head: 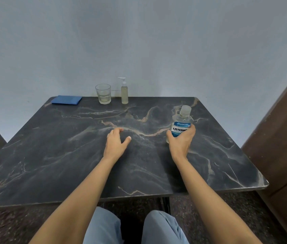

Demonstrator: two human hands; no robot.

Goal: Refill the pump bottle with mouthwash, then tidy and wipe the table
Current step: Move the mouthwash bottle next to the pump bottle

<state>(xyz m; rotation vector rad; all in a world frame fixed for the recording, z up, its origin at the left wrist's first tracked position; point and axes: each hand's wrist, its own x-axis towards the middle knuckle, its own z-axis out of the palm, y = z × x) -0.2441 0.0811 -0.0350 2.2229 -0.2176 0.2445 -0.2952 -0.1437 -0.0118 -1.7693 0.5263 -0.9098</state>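
Your right hand [181,140] has a closed grip on the mouthwash [181,126], cap on. Your left hand [116,143] rests open on the surface [51,155], well apart from the pump bottle [124,93]

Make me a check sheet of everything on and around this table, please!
Surface: dark marbled table, no spills seen.
Job's things: mouthwash bottle upright at the right, cap on; pump bottle at the far edge, pump fitted, pale liquid inside; blue cloth folded at the far left corner.
Clutter: glass left of the pump bottle, a little liquid at its bottom.
Grippers: right hand wrapped around the mouthwash bottle; left hand empty, fingers loosely curled, low over the table's middle.
Cables: nothing seen.
Surroundings: plain pale wall behind; brown wooden panel at the right; speckled floor below.
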